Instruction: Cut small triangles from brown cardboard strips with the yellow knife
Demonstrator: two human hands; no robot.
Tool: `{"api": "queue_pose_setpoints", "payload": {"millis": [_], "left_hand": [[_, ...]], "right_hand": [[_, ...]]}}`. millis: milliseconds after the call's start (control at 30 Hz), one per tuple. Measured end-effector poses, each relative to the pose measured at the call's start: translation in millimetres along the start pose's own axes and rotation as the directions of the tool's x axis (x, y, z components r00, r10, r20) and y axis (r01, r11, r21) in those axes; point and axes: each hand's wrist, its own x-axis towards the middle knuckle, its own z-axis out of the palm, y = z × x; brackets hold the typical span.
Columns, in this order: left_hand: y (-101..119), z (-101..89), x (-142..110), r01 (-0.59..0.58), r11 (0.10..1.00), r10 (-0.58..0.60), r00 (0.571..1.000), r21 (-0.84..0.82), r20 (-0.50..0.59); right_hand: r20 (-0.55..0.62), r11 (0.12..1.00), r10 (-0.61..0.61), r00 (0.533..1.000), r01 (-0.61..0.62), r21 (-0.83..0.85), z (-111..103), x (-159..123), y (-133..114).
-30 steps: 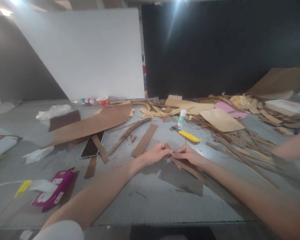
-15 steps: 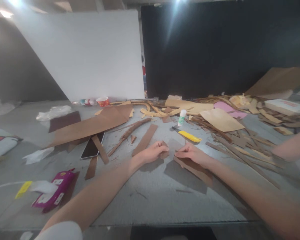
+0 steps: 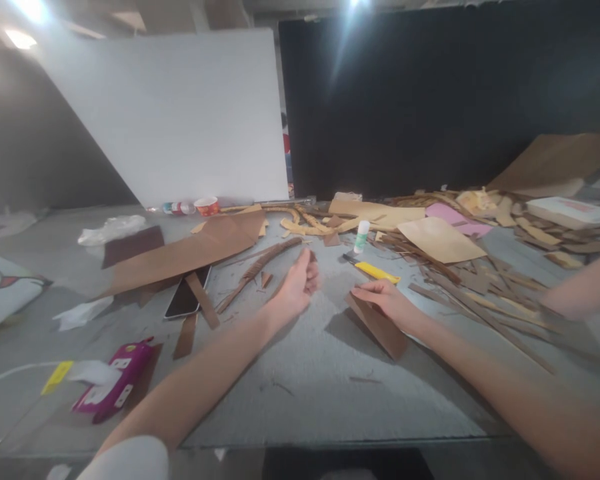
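My right hand (image 3: 387, 303) pinches the upper end of a brown paper strip (image 3: 380, 330), which slants down toward me just above the tabletop. My left hand (image 3: 303, 277) is raised to the left of it with the fingers curled closed. Whether a small brown scrap sits in those fingers I cannot make out. Behind the left hand and wrist lies a flat brown strip, mostly covered. Beyond the right hand are a yellow utility knife (image 3: 377, 272) and an upright glue stick (image 3: 362, 237). A brown paper-wrapped twig (image 3: 257, 267) lies left of my left hand.
Large brown paper (image 3: 190, 257) partly covers a phone (image 3: 183, 300) on the left. Nearer is a purple power strip (image 3: 117, 380) with a white plug. Brown and tan scraps (image 3: 480, 280) pile up on the right, where another person's arm (image 3: 585, 287) reaches in. Boards stand behind.
My hands have come apart, the left moving away leftward and forward over the flat strip. A brown piece showed in the left hand half a second ago. The right hand keeps its strip.
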Motion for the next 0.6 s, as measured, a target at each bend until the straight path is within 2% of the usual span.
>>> {"api": "queue_pose_setpoints", "payload": {"millis": [33, 100, 233, 333, 433, 500, 567, 600], "left_hand": [[7.1, -1.4, 3.5, -0.032, 0.996, 0.025, 0.997, -0.086, -0.077], [20.5, -4.8, 8.8, -0.053, 0.979, 0.022, 0.987, -0.197, -0.157], [28.5, -5.1, 9.1, -0.055, 0.985, 0.029, 0.986, -0.162, -0.163], [11.5, 3.9, 0.7, -0.022, 0.999, 0.026, 0.993, 0.036, -0.115], [-13.5, 15.7, -13.8, 0.057, 0.919, -0.064, 0.998, 0.390, 0.004], [-26.7, 21.7, -24.6, -0.006, 0.831, -0.084, 0.987, 0.556, 0.137], [-34.0, 24.6, -33.4, -0.106, 0.759, -0.027, 0.981, 0.643, 0.194], [-35.5, 24.7, -36.2, -0.127, 0.753, -0.005, 0.980, 0.646, 0.200]], "right_hand": [[-0.005, 1.000, 0.009, 1.000, -0.009, 0.030, 0.8, -0.8, -1.7], [-0.015, 0.998, 0.013, 1.000, -0.012, 0.066, 2.7, -3.4, -6.1], [-0.040, 0.994, 0.007, 0.999, -0.003, 0.107, 4.5, -5.1, -8.4], [-0.047, 0.992, -0.010, 0.999, 0.016, 0.128, 3.1, -0.2, -1.3], [-0.052, 0.989, -0.069, 0.996, 0.075, 0.125, 1.6, 4.6, 5.6], [-0.056, 0.985, -0.117, 0.992, 0.123, 0.117, 1.5, 5.4, 6.5], [-0.038, 0.983, -0.158, 0.987, 0.160, 0.091, 1.9, 4.5, 4.8], [-0.019, 0.983, -0.173, 0.985, 0.173, 0.067, 2.1, 3.9, 3.4]]}}
